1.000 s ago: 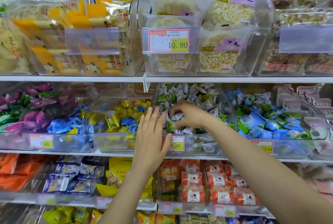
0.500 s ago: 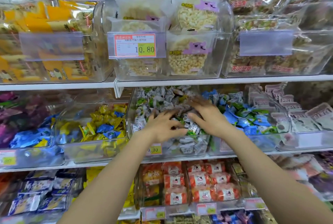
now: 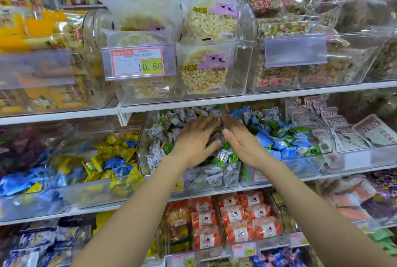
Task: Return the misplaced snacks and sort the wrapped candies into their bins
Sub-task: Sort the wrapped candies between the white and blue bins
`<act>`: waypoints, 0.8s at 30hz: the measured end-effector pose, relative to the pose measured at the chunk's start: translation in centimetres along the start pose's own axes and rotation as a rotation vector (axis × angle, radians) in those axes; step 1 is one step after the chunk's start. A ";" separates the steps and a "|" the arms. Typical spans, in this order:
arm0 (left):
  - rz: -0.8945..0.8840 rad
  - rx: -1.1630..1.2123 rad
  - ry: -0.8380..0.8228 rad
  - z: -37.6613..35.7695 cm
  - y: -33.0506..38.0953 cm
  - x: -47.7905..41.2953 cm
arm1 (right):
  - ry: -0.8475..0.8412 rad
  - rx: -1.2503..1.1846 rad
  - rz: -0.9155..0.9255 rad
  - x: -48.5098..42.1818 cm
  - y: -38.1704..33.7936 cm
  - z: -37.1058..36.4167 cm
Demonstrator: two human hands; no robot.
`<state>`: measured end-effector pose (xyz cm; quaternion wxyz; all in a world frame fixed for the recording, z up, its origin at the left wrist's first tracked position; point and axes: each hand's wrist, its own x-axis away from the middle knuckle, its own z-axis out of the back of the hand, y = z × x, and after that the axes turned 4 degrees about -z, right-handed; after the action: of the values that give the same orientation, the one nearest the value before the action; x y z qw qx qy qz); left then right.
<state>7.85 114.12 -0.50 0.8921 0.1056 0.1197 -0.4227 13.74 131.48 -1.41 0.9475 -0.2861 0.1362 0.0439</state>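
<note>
Both your hands are inside the middle bin (image 3: 223,175) on the second shelf, laid palm-down on the heap of grey and green candies (image 3: 159,132). Your left hand (image 3: 193,141) and right hand (image 3: 243,143) are flat, with fingers straight and close together, the tips angling towards each other in a shallow V near the back of the heap. That placing suits sweeping or pressing the pile level more than picking: neither hand pinches a wrapper, though anything under the palms is hidden, so you may have a piece trapped there. The candies you are sorting lie directly beneath and around your fingers, heaped up to the bin's rim. Watch the shelf (image 3: 279,94) above, which hangs low over the back of the bin and leaves little room to lift your knuckles. The bin's clear side walls keep this heap from the blue candies (image 3: 281,141) just beside it on the right and the yellow candies (image 3: 113,152) on the left. Your right forearm crosses the front of the blue bin, hiding part of its label. Overhead stand rice cakes (image 3: 205,71) behind a price tag (image 3: 137,63), and orange packs (image 3: 238,216) fill the shelf below your wrists, well apart from the work
</note>
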 end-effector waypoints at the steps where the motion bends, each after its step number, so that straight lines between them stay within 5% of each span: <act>1: 0.000 0.014 -0.134 -0.6 0.3 -0.5 | 0.010 -0.010 -0.019 0.0 0.0 -0.2; 3: 0.032 -0.011 -0.220 -1.5 -0.2 -0.7 | 0.014 0.000 -0.037 0.0 -0.1 -0.2; 11: 0.145 -0.124 -0.066 -0.2 -3.2 1.5 | -0.027 0.037 -0.014 0.0 0.3 0.3; 20: 0.229 0.328 -0.032 -0.9 -1.7 -2.5 | 0.025 -0.010 0.012 0.1 0.2 -0.3; 24: 0.247 0.130 -0.053 -1.9 -1.9 -3.4 | 0.035 -0.010 0.002 -0.1 0.6 -0.4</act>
<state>4.04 116.00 -1.40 0.9314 0.1660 0.0547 -0.3193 13.44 131.74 -2.00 0.9435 -0.2913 0.1528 0.0407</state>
